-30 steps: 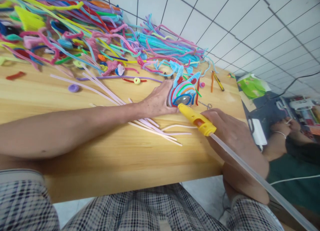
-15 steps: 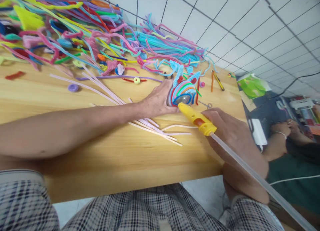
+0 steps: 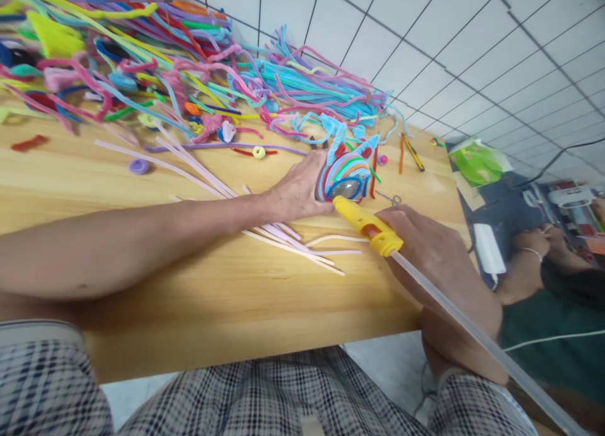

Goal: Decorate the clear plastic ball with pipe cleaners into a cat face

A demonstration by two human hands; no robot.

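My left hand [image 3: 302, 187] is closed around the left side of a striped pipe-cleaner figure [image 3: 348, 170] with blue ears that stands on the wooden table [image 3: 212, 297]. My right hand [image 3: 437, 253] grips a yellow glue gun [image 3: 366, 225] whose tip touches the figure's lower front. A long clear glue stick [image 3: 477, 341] runs out of the gun's back toward the lower right.
A large heap of coloured pipe cleaners [image 3: 165, 64] covers the table's far side. Pale cut strips [image 3: 283, 237] lie under my left wrist. Small scissors [image 3: 390, 198] and an orange cutter [image 3: 412, 152] lie right of the figure. Another person's hand [image 3: 532, 244] shows at right.
The glue gun and my right hand have shifted slightly left and up toward the figure. My left hand has stayed put.
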